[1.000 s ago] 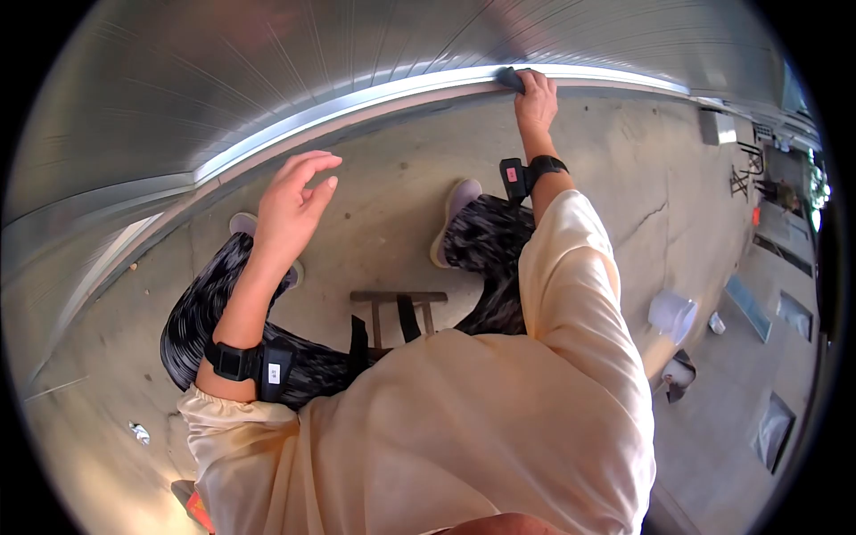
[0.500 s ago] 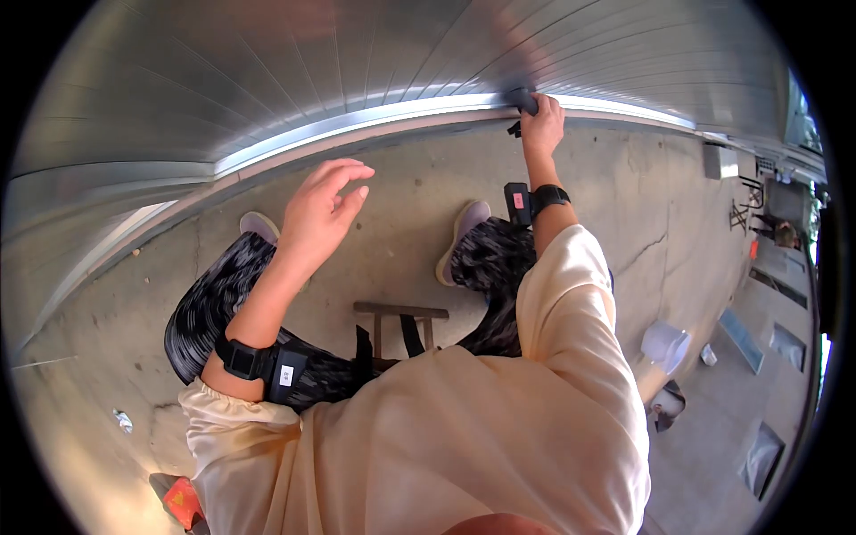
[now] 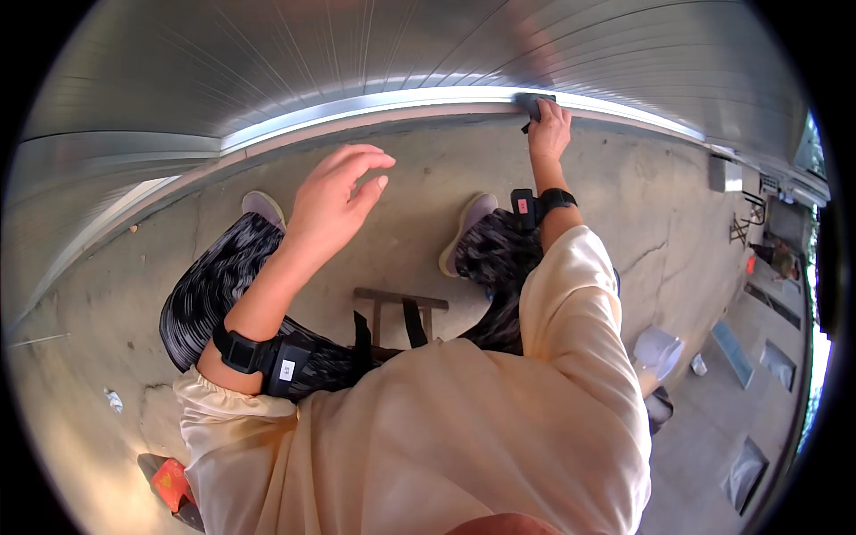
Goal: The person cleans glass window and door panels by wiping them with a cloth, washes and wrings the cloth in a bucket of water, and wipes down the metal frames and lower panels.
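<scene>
A dark cloth-like piece (image 3: 532, 105) lies against the bright metal rail (image 3: 383, 100) at the foot of the panelled metal wall (image 3: 312, 45). The fingers of my right hand (image 3: 549, 134) are closed on it. My left hand (image 3: 337, 194) hangs in the air over the concrete floor, left of centre, fingers apart and slightly curled, holding nothing. Its fingertips are short of the rail. Black straps with small boxes sit on both forearms.
Below my arms is a small wooden stool (image 3: 401, 299), between my legs. A whitish bucket (image 3: 658, 350) stands at the right. An orange-red item (image 3: 171, 484) lies at the lower left. Farther right are a grey box (image 3: 725, 175), a folding chair and a person (image 3: 784, 263).
My right hand and the dark piece have shifted slightly right along the rail. My left hand has drifted right, still apart from the rail. The camera view has also moved a little.
</scene>
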A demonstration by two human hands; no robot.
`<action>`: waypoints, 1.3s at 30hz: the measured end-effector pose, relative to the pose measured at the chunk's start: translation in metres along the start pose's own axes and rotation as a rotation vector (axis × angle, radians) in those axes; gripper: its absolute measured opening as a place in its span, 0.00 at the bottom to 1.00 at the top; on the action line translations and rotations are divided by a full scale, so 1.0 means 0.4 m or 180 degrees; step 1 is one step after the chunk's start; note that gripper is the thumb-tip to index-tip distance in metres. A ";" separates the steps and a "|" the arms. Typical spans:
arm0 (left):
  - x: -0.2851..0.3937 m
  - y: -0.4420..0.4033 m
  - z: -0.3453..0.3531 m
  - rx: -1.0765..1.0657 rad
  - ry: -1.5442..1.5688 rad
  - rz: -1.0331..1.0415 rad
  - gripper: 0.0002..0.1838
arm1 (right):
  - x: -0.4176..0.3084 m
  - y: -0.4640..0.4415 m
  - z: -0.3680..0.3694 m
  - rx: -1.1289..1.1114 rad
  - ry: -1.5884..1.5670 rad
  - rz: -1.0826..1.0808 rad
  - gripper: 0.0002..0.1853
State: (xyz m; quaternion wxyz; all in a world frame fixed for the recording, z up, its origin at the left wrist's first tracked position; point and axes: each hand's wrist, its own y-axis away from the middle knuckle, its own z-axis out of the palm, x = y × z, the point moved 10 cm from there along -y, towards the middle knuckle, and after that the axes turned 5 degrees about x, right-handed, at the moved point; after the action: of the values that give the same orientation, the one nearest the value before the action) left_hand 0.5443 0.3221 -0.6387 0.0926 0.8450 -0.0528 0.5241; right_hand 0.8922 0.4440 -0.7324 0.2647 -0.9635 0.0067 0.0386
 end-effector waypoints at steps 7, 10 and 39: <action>0.041 0.022 0.011 0.0019 -0.0129 0.0359 0.11 | -0.124 0.010 0.026 -0.0471 0.0174 -0.0250 0.19; 0.039 0.026 0.008 0.0174 -0.0198 0.0515 0.10 | -0.220 0.020 0.025 -0.0582 0.0257 -0.0372 0.15; 0.102 0.029 -0.165 0.0705 0.1371 0.1004 0.10 | -1.126 0.203 0.075 -0.0862 -0.1004 -0.1669 0.07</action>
State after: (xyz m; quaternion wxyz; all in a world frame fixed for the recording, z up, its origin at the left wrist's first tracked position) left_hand 0.5025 0.3251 -0.5723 -0.0738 0.7005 -0.1052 0.7020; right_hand 0.4382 0.3861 -0.7644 0.1329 -0.9411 -0.2876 0.1184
